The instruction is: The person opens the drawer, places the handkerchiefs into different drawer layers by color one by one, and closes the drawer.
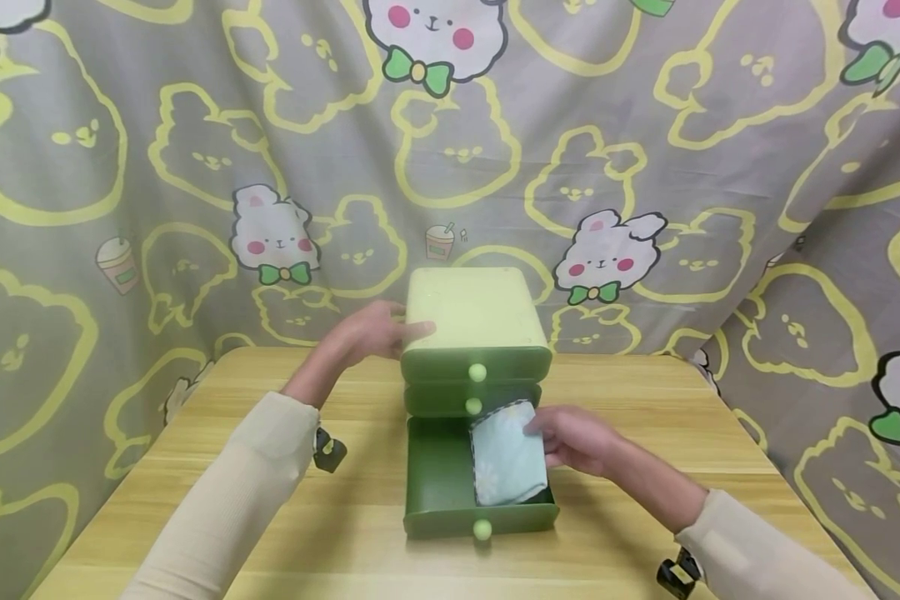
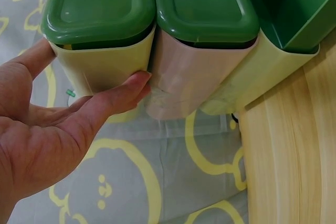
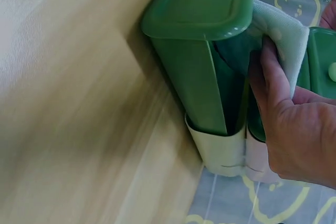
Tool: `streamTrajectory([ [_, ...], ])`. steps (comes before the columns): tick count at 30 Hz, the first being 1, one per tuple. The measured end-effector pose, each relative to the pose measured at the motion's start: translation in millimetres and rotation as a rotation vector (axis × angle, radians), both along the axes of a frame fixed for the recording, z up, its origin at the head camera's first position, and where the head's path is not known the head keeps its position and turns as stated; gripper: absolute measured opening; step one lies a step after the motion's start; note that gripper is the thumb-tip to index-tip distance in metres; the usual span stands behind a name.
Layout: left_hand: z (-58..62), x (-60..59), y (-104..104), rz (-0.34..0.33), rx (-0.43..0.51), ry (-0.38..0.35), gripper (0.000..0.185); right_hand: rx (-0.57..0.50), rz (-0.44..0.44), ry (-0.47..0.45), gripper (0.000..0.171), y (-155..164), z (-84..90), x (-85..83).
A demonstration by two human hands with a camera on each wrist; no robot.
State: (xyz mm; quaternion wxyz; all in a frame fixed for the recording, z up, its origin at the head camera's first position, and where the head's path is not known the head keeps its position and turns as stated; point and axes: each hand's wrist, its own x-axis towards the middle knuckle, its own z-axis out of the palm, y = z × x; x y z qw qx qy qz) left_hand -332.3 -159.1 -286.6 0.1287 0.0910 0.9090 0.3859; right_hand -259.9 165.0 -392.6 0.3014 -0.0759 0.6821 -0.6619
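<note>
A small three-tier drawer cabinet (image 1: 474,308) with a pale yellow top and green drawer fronts stands on the table. Its bottom drawer (image 1: 438,467) is pulled out. My left hand (image 1: 375,329) grips the top tier at its left side, thumb on the top; in the left wrist view, fingers (image 2: 113,95) lie along the side wall. A folded light blue cloth (image 1: 508,458) with pale flower marks and a dark-checked edge is partly in the open drawer, tilted. My right hand (image 1: 577,442) pinches its right edge. Part of the right fingers is hidden behind the cloth.
The wooden table (image 1: 330,517) extends around the cabinet. Behind and beside it hangs a grey curtain (image 1: 465,167) with yellow outlines and white rabbits. Round light green knobs (image 1: 482,530) stick out from the drawer fronts. The middle tier (image 2: 197,72) has pinkish sides.
</note>
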Motion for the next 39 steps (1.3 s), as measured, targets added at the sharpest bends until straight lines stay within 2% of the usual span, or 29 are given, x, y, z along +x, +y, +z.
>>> streamTrajectory([
  [14,1.0,0.7,1,0.004,0.006,-0.008,0.084,0.005,-0.032,-0.012,0.031,-21,-22.5,-0.3],
  [29,2.2,2.8,0,0.011,0.000,-0.013,0.086,0.000,-0.079,-0.006,0.028,-39,-30.2,2.0],
  [39,1.1,2.4,0,0.003,-0.003,-0.006,0.084,0.023,-0.128,0.010,0.024,-46,-37.2,-4.0],
])
